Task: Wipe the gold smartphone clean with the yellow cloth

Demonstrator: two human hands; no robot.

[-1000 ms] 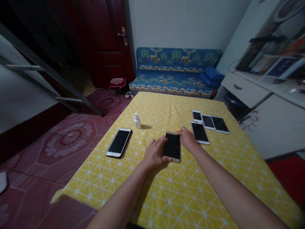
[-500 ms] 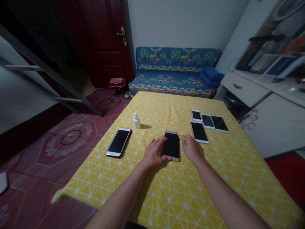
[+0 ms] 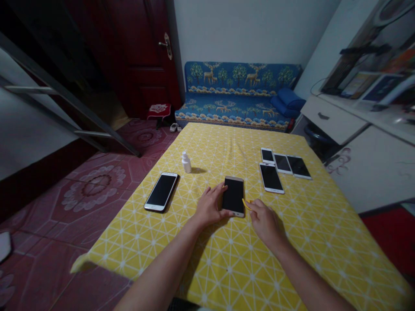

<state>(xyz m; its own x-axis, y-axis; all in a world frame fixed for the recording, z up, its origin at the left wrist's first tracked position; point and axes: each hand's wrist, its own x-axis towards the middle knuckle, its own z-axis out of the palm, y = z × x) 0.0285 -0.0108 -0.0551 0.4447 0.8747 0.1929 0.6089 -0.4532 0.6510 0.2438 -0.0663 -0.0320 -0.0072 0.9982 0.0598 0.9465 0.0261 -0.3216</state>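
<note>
A gold-framed smartphone (image 3: 233,196) with a dark screen lies face up on the yellow patterned tablecloth (image 3: 231,255). My left hand (image 3: 210,205) grips it, fingers along its left edge and thumb at the bottom edge. Pinched in my right hand (image 3: 264,220) is a small thin yellow tool (image 3: 246,204); its tip meets the phone's right edge, low down. The tool's exact kind is too small to make out, and its rear part is hidden by my fingers.
To the left lie a white-fronted phone (image 3: 161,192) and a small white bottle (image 3: 186,163), upright. Several phones lie at the right, the nearest being a white one (image 3: 271,178). Beyond the table stands a blue patterned sofa (image 3: 223,101); a white cabinet (image 3: 385,168) is at the right.
My right hand has moved toward me with the yellow tool, from the phone's upper right corner down its right edge. My left hand and the phone have stayed in place.
</note>
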